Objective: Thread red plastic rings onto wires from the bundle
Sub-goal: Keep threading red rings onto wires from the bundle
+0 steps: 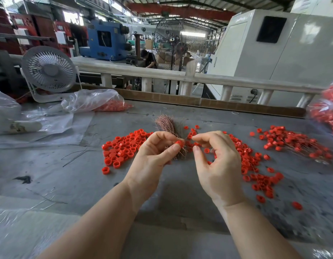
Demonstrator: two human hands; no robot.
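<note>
- Far left: crumpled clear plastic sheet (40, 124) on the grey table (87, 184), white desk fan (49, 70) behind it, plastic bag (98, 100) w/ red rings inside.
- Few loose dark wires (78, 154) lie on table, left of the ring pile.
- Left pile of red rings (124, 146) sits loose on table, just left of the hands.
- Left hand (152, 157): thumb + forefinger pinch one red ring (179, 143), held above table at centre.
- Wire bundle (167, 126), copper-coloured, lies just behind the hands, strands fanned at far end.
- Right hand (219, 163): thumb + forefinger tips pressed together right beside the ring; looks like a thin wire is pinched, too fine to be sure.
- Right: second spread of rings (255, 165) w/ thin wires through them; further heap (292, 143) beyond.
- Far right edge: bag of red rings (328, 111), blurred.
</note>
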